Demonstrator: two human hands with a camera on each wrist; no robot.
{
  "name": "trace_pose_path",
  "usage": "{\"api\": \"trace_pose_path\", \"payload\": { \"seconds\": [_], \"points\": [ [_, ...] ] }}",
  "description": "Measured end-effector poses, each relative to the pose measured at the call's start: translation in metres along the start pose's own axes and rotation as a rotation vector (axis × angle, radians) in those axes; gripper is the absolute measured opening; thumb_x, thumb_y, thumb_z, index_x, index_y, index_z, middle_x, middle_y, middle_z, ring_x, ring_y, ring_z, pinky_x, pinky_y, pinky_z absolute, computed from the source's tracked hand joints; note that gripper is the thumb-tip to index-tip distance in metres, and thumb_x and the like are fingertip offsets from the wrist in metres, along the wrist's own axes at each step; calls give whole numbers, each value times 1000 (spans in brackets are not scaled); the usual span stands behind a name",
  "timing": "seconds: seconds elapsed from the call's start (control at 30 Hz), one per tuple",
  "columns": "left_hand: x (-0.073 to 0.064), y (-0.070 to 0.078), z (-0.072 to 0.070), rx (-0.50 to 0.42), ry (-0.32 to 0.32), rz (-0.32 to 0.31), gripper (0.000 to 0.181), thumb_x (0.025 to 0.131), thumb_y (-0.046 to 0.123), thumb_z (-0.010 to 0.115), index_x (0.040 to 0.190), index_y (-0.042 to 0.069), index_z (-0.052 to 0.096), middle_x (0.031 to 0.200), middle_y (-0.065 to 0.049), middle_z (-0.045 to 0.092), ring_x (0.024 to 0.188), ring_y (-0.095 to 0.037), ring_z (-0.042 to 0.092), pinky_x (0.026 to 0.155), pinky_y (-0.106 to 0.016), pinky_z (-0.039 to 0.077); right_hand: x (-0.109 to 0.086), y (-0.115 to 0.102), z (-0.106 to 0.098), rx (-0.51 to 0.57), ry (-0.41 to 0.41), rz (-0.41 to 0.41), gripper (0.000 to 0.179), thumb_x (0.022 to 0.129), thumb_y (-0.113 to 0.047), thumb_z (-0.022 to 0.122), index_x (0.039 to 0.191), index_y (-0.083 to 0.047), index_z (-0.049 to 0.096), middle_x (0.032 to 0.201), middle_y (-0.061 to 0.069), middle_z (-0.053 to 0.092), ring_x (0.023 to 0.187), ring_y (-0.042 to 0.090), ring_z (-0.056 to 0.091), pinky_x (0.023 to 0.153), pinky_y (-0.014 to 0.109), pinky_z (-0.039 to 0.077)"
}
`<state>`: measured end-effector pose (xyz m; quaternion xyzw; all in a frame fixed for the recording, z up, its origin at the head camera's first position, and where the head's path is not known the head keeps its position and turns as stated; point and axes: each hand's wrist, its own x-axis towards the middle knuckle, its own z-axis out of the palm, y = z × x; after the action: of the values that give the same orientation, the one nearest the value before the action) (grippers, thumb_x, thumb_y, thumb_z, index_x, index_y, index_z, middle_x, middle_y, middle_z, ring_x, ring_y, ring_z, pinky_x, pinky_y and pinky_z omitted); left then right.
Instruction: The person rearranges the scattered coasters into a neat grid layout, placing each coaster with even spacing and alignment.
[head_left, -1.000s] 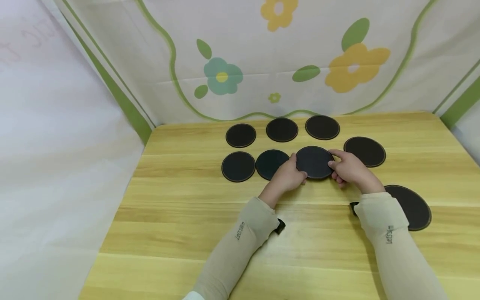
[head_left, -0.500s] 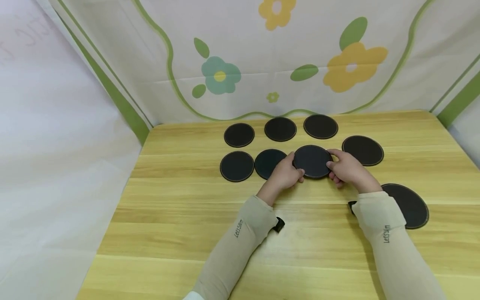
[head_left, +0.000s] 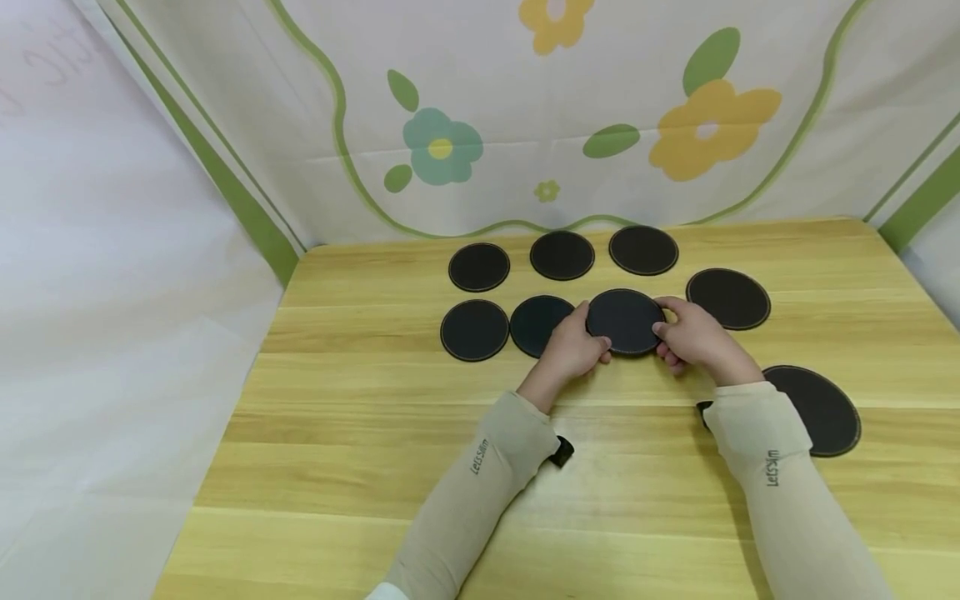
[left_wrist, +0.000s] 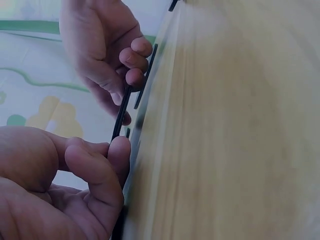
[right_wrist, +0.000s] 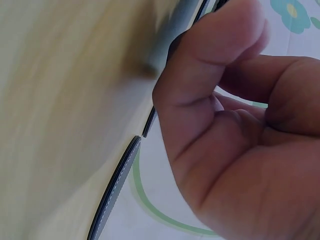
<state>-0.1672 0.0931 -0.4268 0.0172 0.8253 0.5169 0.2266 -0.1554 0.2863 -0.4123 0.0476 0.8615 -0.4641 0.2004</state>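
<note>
Between my two hands is a round black coaster (head_left: 626,322), raised slightly off the wood. My left hand (head_left: 572,346) pinches its left edge, thumb at the near rim. On the opposite edge my right hand (head_left: 696,337) pinches it, thumb on the rim. The left wrist view shows the coaster (left_wrist: 120,112) edge-on and thin, held between both hands. Just left of it, another dark coaster (head_left: 538,325) lies partly under my left hand. In the right wrist view my curled fingers (right_wrist: 200,65) hide most of the held coaster.
Three black coasters (head_left: 562,255) lie in a row along the table's (head_left: 337,467) back edge. More coasters lie at the left (head_left: 475,331), behind my right hand (head_left: 727,298) and beside my right sleeve (head_left: 817,410). A flowered cloth (head_left: 525,108) hangs behind the table.
Both hands keep their pinch on the coaster, which has shifted only a touch left. The camera view has moved slightly; the other coasters stay where they were.
</note>
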Motion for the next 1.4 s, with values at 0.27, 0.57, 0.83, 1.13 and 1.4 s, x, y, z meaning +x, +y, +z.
{"api": "trace_pose_path", "payload": {
  "seconds": [0.27,0.57,0.83,1.13,1.4],
  "points": [
    [-1,-1,4,-106,-8,-33,76,99,2,63,163,15,23,69,-12,69,44,-16,51,40,-27,47,0,-1,1,-14,-16,24,56,107,-5,41,157,7,18,73,14,61,55,19,58,52,36,54],
    [0,0,6,-151,-32,-53,81,100,2,63,164,17,16,68,-13,68,44,-15,52,42,-28,49,0,2,1,2,-4,40,56,106,-4,41,157,5,20,73,15,62,55,21,59,53,39,56],
    [0,0,5,-165,-25,-74,82,98,1,63,164,18,17,67,-13,67,42,-17,54,43,-33,54,2,2,2,36,-4,16,56,106,-3,42,156,8,20,74,15,62,57,20,61,54,38,58],
    [0,1,4,-165,-29,-71,80,98,1,63,163,20,20,68,-14,67,43,-17,54,43,-33,54,3,0,3,39,-11,7,56,105,-2,42,155,10,20,77,17,62,58,20,62,56,39,59],
    [0,0,5,-170,-38,-65,78,98,3,64,163,21,23,68,-14,67,43,-18,54,42,-33,53,2,-1,3,40,-6,11,55,105,-2,42,155,9,22,76,16,62,57,20,62,55,39,59]
  ]
}}
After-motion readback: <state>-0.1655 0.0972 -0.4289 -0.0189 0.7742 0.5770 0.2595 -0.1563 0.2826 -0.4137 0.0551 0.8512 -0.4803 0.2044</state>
